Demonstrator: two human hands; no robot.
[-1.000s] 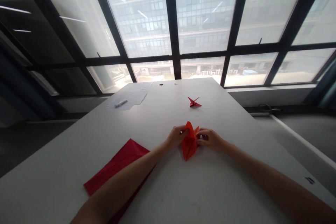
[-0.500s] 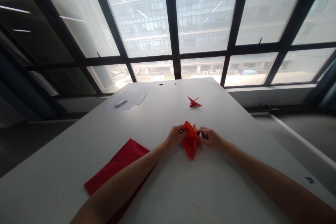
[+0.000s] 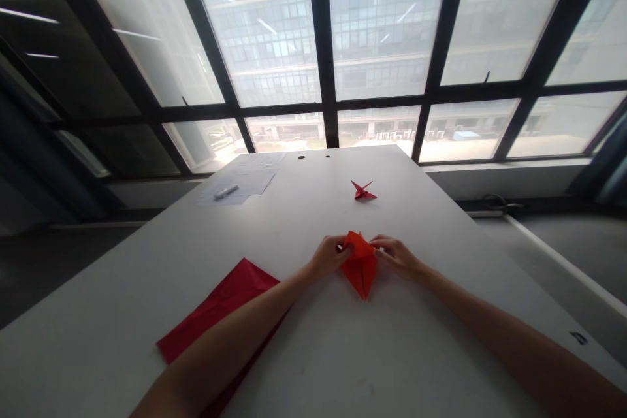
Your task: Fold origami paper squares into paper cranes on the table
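Note:
An orange-red piece of folded origami paper is held up just over the white table, its narrow pointed end toward me. My left hand pinches its upper left side, thumb on the near face. At the upper right edge my right hand grips the paper between thumb and fingers. The fingertips behind the paper are hidden. Beyond the hands stands a small red origami crane. Dark red paper sheets lie beneath and beside my left forearm.
White papers with a whitish marker-like stick on them lie at the table's far left. A small dark mark is near the right edge of the table. Large windows stand behind.
My right hand has shifted slightly up and right along the paper's edge. The paper's upper part now spreads wider, and its near point has swung a little right.

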